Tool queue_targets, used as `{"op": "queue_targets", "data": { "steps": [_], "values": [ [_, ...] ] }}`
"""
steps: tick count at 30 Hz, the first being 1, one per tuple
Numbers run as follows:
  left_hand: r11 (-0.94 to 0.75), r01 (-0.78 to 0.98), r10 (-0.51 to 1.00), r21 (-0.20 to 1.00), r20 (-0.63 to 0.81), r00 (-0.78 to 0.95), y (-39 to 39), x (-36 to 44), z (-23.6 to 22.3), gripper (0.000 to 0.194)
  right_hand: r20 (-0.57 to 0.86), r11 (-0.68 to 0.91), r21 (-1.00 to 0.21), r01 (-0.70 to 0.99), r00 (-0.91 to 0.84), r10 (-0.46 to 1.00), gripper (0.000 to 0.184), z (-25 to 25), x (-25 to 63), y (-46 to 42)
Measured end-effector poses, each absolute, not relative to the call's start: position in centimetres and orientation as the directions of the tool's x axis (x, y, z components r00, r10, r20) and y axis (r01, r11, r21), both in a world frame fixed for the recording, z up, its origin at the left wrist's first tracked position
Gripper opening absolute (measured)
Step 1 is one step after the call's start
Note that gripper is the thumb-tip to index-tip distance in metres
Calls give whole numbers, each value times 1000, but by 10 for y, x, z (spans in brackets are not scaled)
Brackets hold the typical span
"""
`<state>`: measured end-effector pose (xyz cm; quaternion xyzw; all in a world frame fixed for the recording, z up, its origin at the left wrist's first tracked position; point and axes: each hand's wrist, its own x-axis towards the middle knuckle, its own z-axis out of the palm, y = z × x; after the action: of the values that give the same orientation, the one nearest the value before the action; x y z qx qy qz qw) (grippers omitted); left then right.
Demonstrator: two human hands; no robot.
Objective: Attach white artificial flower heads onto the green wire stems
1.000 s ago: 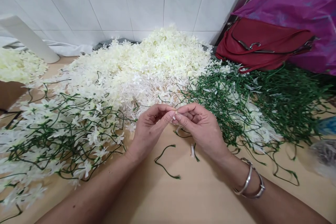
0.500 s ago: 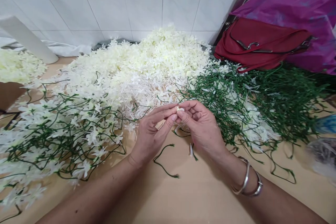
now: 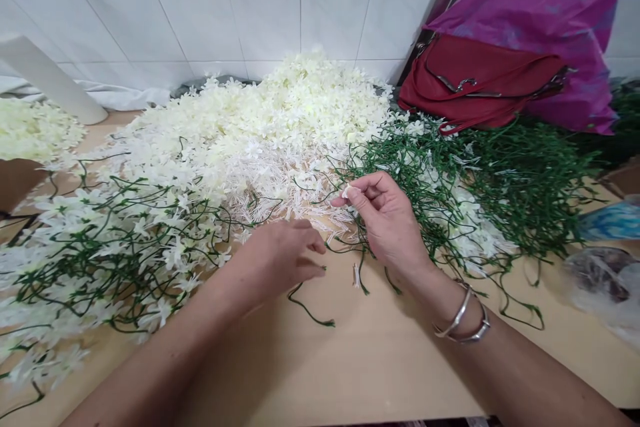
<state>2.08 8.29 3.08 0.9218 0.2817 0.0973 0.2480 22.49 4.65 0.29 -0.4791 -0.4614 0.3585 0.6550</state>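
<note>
Between the thumb and index finger of my right hand (image 3: 385, 213) is a small white artificial flower (image 3: 347, 192), mostly covered by the fingertips. My left hand (image 3: 280, 253) hovers lower and to the left, its thumb and fingers apart with nothing seen between them. Just beneath it a loose green stem (image 3: 313, 312) lies on the table, its upper end partly hidden by the hand. Close to my right wrist lie a few short white stamens (image 3: 357, 276) and another green stem piece (image 3: 364, 273).
A big heap of cream flower heads (image 3: 300, 107) rises against the tiled wall. Stemmed white flowers (image 3: 125, 240) spread at left, green stems (image 3: 515, 173) at right. Behind are a red handbag (image 3: 490, 80), a purple bag (image 3: 560, 20) and a white roll (image 3: 55, 80). A plastic bag (image 3: 605, 280) sits far right.
My left hand has come away from the right, moving down and left toward the loose stem. My right hand keeps the white flower, nearly in place. The view has shifted slightly.
</note>
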Motion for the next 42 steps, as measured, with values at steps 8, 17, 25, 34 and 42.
{"op": "queue_targets", "data": {
  "steps": [8, 17, 25, 34, 42],
  "values": [
    [-822, 530, 536, 207, -30, 844, 67, 29, 23, 12, 109, 119, -992, -42, 195, 975, 29, 6, 228, 42],
    [-409, 346, 838, 844, 197, 508, 64, 11, 2, 6, 73, 72, -997, 12, 101, 992, 20, 13, 223, 38],
    [-173, 150, 926, 973, 109, 363, 68, 13, -17, 18, 69, 68, -988, 135, -1, 998, 4, 24, 216, 29],
    [-171, 125, 912, 977, 108, 397, 68, 11, -13, 19, 55, 59, -990, 127, -35, 998, 4, 27, 213, 27],
    [-207, 140, 892, 968, 128, 433, 67, 11, -15, 21, 104, 110, -973, 202, -37, 994, 6, 24, 209, 26]
  ]
}}
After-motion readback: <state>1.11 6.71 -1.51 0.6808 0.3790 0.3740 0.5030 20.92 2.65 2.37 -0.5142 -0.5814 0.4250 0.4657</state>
